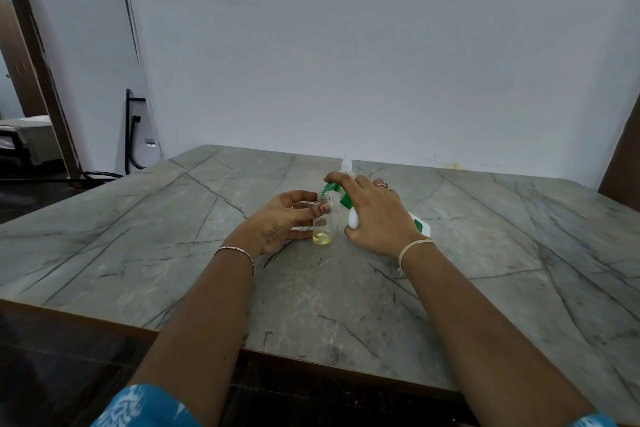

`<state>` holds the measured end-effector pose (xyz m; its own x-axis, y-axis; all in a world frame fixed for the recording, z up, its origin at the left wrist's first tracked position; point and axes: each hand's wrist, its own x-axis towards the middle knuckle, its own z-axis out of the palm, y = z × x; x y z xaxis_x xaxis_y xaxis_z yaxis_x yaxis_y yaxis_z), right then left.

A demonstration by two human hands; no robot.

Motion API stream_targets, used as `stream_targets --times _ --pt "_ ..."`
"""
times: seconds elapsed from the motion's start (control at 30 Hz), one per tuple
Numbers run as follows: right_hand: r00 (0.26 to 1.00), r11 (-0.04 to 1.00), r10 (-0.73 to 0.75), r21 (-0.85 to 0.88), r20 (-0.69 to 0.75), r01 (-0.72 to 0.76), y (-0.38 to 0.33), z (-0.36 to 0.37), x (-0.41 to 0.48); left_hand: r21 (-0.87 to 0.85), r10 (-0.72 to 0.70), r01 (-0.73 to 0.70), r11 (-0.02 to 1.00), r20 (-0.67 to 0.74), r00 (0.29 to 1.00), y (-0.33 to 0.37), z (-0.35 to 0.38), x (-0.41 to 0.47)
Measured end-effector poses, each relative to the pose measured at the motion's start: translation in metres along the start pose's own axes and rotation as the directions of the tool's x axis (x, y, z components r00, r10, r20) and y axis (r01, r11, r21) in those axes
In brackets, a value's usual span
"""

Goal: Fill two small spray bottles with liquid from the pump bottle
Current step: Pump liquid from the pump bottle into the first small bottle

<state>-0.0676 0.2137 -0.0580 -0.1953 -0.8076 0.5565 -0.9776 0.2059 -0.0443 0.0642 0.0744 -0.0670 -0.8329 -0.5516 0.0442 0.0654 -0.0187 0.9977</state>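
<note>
The step in hand looks like pumping liquid into the first small spray bottle [322,224], which stands near the middle of the table [485,288], somewhat toward its far edge. To do it well, the green nozzle [330,188] should sit right over the open neck, each press should be short and even, and the little bottle should stay upright and braced so that it cannot tip (it is light, with only a shallow yellow pool at its bottom).

The left hand [287,218] has its fingers curled round the clear bottle, pinching it at mid height. The right hand [377,215] lies over the pump bottle [420,226], which leans toward the left; its forefinger rests on the pump head, its thumb is tucked under the white body, and so it is clamped on that bottle. A white top just behind this hand, nearer the far edge, is probably the second spray bottle [347,164], mostly hidden.
</note>
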Motion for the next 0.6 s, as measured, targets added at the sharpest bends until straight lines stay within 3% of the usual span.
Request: stream_targets --times 0.23,0.6 --pt "1.000 0.997 -0.003 0.075 -0.005 0.003 -0.0023 0.0007 0.0029 0.010 -0.008 0.008 1.000 0.004 1.000 -0.0009 -0.0012 0.0009" --pt "1.000 0.999 0.000 0.036 0.002 0.000 -0.0001 0.0012 0.0006 0.000 0.000 0.000 1.000 0.004 1.000 -0.0015 -0.0013 0.0009"
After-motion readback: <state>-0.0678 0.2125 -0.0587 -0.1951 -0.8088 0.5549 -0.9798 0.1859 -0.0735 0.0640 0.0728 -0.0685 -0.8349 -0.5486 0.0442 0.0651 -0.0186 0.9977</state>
